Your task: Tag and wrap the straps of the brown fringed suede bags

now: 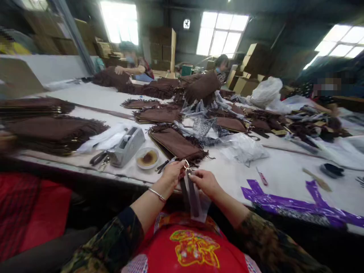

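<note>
At the table's front edge my left hand is closed, its fingertips pinching beside a gold clasp. My right hand pinches the top of a dark strap, which hangs down over the edge in a clear plastic sleeve. The clasp sits at the strap's upper end, between both hands. Just beyond lies a brown fringed pouch with a gold zip edge. Whether the clasp is hooked to the pouch is too small to tell.
Left of my hands are a white dish with brown residue and a grey tape dispenser. Stacked brown pouches lie further left. To the right are crumpled plastic, a pink cutter and purple packaging. Co-workers sit across the table.
</note>
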The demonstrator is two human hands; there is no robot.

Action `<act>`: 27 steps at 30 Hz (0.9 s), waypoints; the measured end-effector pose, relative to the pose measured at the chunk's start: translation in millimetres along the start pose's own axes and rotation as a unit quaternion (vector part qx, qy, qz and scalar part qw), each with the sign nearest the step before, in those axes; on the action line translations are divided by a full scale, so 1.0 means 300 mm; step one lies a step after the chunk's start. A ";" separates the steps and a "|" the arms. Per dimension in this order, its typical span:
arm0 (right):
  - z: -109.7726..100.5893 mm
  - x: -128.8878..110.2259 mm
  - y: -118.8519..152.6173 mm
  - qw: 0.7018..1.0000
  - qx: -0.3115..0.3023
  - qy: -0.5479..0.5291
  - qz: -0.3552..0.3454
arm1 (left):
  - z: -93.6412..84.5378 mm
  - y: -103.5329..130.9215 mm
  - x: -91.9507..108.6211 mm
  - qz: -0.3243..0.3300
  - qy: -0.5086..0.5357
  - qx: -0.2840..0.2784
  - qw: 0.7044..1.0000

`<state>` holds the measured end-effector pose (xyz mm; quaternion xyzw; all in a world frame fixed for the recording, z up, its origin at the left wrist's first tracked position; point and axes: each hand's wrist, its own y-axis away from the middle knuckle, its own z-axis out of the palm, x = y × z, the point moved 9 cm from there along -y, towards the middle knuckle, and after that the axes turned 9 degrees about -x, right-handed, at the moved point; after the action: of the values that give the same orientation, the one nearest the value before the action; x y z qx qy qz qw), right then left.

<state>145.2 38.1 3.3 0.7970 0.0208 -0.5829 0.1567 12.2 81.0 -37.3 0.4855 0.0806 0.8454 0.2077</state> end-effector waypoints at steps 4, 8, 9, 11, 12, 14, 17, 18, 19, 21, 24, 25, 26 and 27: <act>-0.005 -0.069 -0.077 0.998 0.021 0.009 -0.060 | -0.013 0.009 0.022 0.019 -0.012 0.010 1.000; -0.003 -0.096 -0.153 0.994 0.031 0.044 -0.092 | -0.029 0.018 0.031 0.033 -0.042 0.027 0.998; -0.004 -0.098 -0.169 0.994 0.035 0.055 -0.093 | -0.034 0.020 0.033 0.036 -0.052 0.030 0.998; -0.010 -0.108 -0.195 0.991 0.047 0.079 -0.098 | -0.041 0.027 0.037 0.039 -0.073 0.032 0.996; -0.012 -0.117 -0.205 0.989 0.051 0.095 -0.104 | -0.045 0.030 0.042 0.041 -0.090 0.033 0.995; -0.013 -0.140 -0.219 0.983 0.054 0.125 -0.121 | -0.053 0.040 0.062 0.056 -0.153 0.036 0.986; -0.013 -0.168 -0.235 0.978 0.060 0.145 -0.136 | -0.042 0.061 0.118 0.118 -0.284 0.024 0.951; -0.015 -0.170 -0.240 0.979 0.065 0.139 -0.133 | -0.037 0.069 0.134 0.137 -0.318 0.020 0.938; -0.017 -0.168 -0.247 0.981 0.070 0.128 -0.125 | -0.032 0.077 0.149 0.153 -0.348 0.019 0.925; -0.018 -0.157 -0.256 0.987 0.078 0.097 -0.106 | -0.024 0.096 0.182 0.186 -0.413 0.034 0.891; -0.020 -0.135 -0.246 0.991 0.091 0.045 -0.083 | 0.004 0.126 0.228 0.249 -0.521 0.072 0.813; -0.021 -0.126 -0.234 0.992 0.097 0.039 -0.073 | 0.013 0.133 0.237 0.266 -0.546 0.085 0.790; -0.022 -0.116 -0.218 0.992 0.104 0.041 -0.061 | 0.016 0.135 0.242 0.274 -0.560 0.099 0.775; -0.018 -0.104 -0.200 0.993 0.103 0.047 -0.047 | 0.015 0.134 0.245 0.278 -0.565 0.113 0.768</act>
<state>127.2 101.1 20.2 0.8333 0.0054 -0.5509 0.0455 -27.5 76.1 36.4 0.8969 -0.0944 0.4237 -0.0847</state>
